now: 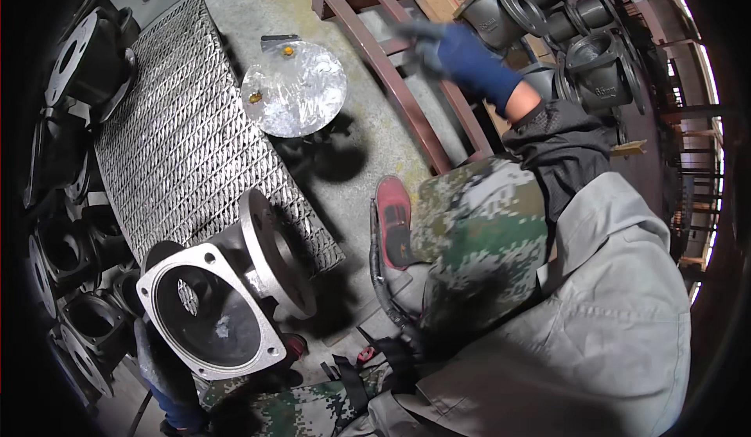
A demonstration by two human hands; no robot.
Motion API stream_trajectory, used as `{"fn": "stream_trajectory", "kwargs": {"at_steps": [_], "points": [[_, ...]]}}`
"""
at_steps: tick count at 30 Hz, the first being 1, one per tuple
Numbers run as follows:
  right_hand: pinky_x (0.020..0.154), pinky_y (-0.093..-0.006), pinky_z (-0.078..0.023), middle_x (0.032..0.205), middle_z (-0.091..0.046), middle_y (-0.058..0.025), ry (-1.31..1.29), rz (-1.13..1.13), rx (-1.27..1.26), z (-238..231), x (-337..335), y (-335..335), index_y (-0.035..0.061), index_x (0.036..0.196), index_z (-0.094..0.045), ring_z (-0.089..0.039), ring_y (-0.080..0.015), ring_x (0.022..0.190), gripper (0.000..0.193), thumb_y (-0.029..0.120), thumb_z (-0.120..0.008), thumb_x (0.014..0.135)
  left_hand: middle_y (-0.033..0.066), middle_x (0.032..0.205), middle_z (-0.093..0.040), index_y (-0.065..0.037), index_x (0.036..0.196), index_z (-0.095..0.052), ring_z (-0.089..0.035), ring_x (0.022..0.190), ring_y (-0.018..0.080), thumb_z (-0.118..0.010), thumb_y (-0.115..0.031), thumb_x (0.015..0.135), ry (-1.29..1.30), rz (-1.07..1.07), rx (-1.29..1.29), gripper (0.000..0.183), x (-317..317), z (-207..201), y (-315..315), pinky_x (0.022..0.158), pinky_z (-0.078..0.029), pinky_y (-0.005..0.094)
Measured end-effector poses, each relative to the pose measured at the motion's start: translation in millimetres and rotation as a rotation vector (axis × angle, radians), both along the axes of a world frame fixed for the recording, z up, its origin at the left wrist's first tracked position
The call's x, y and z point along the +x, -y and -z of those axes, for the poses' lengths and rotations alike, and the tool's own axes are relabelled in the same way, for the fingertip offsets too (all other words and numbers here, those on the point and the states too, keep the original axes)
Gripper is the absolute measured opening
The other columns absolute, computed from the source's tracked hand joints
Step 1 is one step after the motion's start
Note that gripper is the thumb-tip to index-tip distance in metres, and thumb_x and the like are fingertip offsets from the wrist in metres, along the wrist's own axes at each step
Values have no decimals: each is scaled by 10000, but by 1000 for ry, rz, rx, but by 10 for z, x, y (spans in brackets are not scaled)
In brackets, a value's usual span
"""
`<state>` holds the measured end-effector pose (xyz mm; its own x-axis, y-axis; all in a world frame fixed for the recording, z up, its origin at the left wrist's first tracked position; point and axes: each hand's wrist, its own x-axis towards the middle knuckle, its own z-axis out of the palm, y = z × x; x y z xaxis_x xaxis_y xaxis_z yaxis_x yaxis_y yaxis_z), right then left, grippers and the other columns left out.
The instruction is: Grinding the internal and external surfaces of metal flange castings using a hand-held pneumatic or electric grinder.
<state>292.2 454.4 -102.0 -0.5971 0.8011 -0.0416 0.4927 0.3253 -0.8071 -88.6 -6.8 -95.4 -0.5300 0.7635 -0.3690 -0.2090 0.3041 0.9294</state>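
A grey cast-iron valve body point(223, 323), with a square machined flange facing up and a round flange at its right, is at the near end of a metal mesh platform point(180, 116). My left hand point(166, 370), in a dark-and-blue glove, is closed against the lower left edge of its square flange; the fingertips are hidden behind the casting. My right hand point(450, 50), also gloved, is stretched out over a reddish-brown steel frame point(407, 108). Its fingers are blurred but look extended, with nothing visible in them.
A round silvery disc point(301, 97) with two orange-yellow spots stands above the floor beside the platform. More dark castings point(86, 65) line the left side. Others point(501, 14) stand on cardboard at the upper right. A black hose point(383, 280) runs by my red shoe point(393, 218).
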Motion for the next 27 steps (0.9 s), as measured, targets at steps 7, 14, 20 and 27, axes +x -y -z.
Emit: {"fn": "stream_trajectory", "kwargs": {"at_steps": [7,14,20,27], "points": [[840,-387,-503,1041,-672,-167,379,97,-205,2180,740,1108,124,1110,-673,-647,-343,931,342,157,-591,780,207,1298,-533,72,1377,-366,-522,1188,261,-376,-268,1009,22,-8,-5,501,46,-141,-235,1006,-412,377],[656,-492,-501,874,-644,-162,812,149,145,2592,577,1378,120,1350,-481,-645,-367,769,519,104,-496,832,181,1334,-492,28,1412,-336,-474,1230,280,-284,-409,1023,355,-85,70,588,-287,-243,-208,1079,-322,423],[499,-404,-469,677,-586,-130,596,25,-243,3023,1530,2897,63,1482,-266,-606,-279,566,690,85,-481,827,187,1400,-439,10,1434,-315,-446,1270,285,-301,-371,1021,242,-68,108,562,-164,-414,-455,1101,-307,413],[596,-476,-472,723,-612,-203,874,27,249,2712,723,1210,52,1489,-199,-599,-374,642,695,55,-473,850,195,1212,-577,31,1350,-417,-527,1148,290,-447,-398,971,243,-418,125,573,-205,-317,-619,1031,-369,406]]}}
